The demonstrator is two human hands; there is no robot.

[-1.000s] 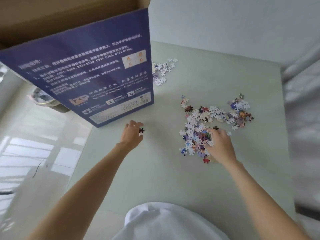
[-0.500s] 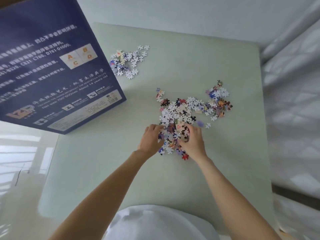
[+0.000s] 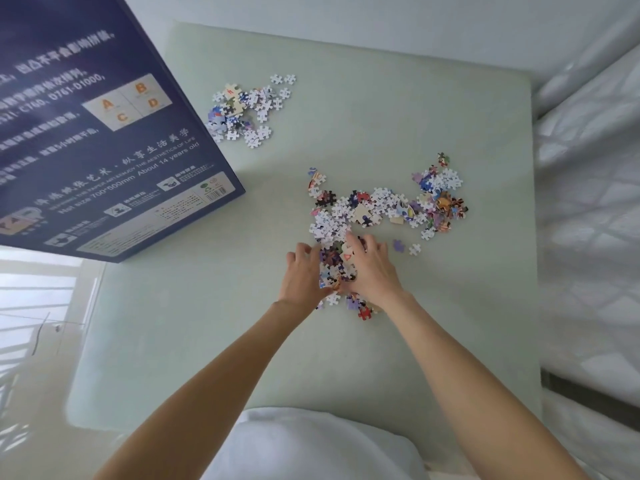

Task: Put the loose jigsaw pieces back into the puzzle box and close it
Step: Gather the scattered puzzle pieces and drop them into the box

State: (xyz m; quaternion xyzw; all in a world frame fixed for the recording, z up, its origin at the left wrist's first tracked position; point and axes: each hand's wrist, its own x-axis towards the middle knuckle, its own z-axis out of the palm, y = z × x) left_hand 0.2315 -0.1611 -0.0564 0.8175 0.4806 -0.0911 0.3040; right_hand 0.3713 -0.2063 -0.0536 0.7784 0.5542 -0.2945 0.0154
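Observation:
A large spread of loose jigsaw pieces lies on the pale green table, right of centre. At its near end my left hand and my right hand face each other with fingers curled, cupping a heap of pieces between them. A smaller pile of pieces lies farther back, touching the box's right edge. The dark blue puzzle box stands tilted at the table's left, its printed face toward me and its opening out of view.
White quilted bedding runs along the table's right edge. A glossy light floor lies beyond the left edge. A pale wall is behind the table. Two stray pieces lie just right of my right hand.
My left hand has left the spot near the box and joined my right hand at the pile. Both now press a heap of pieces together. The view has shifted right.

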